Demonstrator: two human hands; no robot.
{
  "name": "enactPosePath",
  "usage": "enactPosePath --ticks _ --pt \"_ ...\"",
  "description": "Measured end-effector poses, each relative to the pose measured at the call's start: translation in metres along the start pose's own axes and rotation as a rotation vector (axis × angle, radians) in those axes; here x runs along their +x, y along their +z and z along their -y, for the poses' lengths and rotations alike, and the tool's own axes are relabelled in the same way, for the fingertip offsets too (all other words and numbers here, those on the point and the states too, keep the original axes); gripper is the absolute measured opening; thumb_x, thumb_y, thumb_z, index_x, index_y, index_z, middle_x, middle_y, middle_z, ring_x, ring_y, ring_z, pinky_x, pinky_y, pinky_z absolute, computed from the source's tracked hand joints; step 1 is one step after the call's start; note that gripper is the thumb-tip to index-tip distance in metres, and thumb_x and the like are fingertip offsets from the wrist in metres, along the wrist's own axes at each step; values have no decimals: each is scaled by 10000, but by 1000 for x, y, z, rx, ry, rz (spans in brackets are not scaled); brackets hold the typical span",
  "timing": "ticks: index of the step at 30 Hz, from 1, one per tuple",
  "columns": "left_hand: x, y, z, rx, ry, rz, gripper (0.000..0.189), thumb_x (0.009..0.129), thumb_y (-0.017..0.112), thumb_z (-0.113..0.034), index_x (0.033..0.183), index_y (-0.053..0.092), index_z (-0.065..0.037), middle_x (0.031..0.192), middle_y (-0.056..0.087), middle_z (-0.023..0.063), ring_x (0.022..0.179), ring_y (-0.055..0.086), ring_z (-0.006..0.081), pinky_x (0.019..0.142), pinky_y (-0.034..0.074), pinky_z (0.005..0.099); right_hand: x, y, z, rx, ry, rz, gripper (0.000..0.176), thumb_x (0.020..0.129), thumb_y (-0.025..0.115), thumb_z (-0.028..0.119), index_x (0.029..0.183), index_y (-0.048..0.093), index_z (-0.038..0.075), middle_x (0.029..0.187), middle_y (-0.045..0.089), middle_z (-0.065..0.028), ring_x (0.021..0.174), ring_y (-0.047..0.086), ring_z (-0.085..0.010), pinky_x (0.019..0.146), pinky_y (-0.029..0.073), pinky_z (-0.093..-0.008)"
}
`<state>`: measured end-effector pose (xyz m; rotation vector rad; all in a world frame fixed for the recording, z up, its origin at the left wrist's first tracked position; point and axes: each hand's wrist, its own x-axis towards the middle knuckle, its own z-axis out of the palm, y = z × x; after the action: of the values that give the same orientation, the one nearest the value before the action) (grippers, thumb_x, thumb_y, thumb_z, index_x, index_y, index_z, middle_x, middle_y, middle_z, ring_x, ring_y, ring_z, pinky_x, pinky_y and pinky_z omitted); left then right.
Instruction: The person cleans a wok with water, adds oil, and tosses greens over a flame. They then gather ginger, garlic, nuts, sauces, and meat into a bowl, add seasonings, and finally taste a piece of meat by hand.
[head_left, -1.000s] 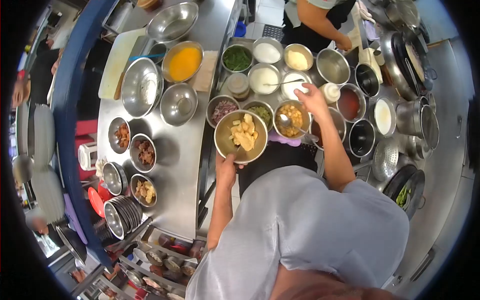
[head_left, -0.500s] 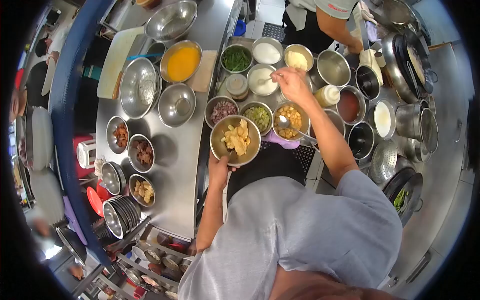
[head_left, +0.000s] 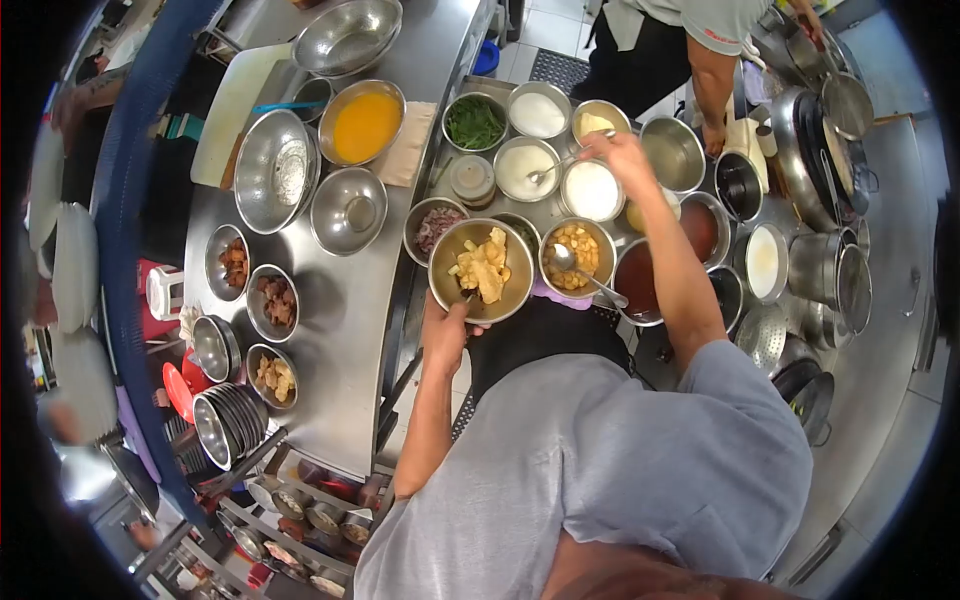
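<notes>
My left hand (head_left: 446,330) grips the rim of a metal bowl (head_left: 520,290), thumb over the edge. Chunky pale-yellow food pieces (head_left: 484,266) lie inside it. Over the ingredient containers, the fingers of my right hand (head_left: 622,162) are closed on the handle of a metal spoon (head_left: 570,160). The spoon's head rests in a bowl of white powder or granules (head_left: 524,160). Just below my right hand is another bowl of white contents (head_left: 592,190). A second spoon (head_left: 565,258) lies in a bowl of golden diced pieces (head_left: 580,240), right of the held bowl.
Close by stand containers of chopped greens (head_left: 475,122), chopped red onion (head_left: 437,226) and dark red sauce (head_left: 637,280). The steel counter at left (head_left: 335,400) carries several bowls, one with orange liquid (head_left: 365,125). A co-worker's arm (head_left: 712,90) reaches down at the upper right.
My right hand has shifted right and slightly toward me, uncovering a white-filled bowl; the spoon's head stays in its container. The held bowl moved slightly right. The co-worker has moved right.
</notes>
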<state>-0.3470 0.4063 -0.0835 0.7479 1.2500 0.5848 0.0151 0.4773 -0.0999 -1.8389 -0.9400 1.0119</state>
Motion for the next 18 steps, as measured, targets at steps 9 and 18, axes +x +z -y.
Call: enactPosePath --ticks 9,18 --pt "24 48 -23 -2 51 127 465 867 433 3 1327 366 -5 994 624 171 650 638 204 482 478 260 -55 -54 32 -262 -197 -60 284 944 547 263 1034 701 42 867 738 -71 776 662 -156 751 495 -299" --pt "17 52 -23 -9 54 148 492 850 423 20 1336 348 5 1043 613 195 626 640 211 470 485 260 -60 -69 -12 -333 -196 -11 274 934 566 277 1011 712 58 867 732 -93 846 695 -245 805 513 -352"
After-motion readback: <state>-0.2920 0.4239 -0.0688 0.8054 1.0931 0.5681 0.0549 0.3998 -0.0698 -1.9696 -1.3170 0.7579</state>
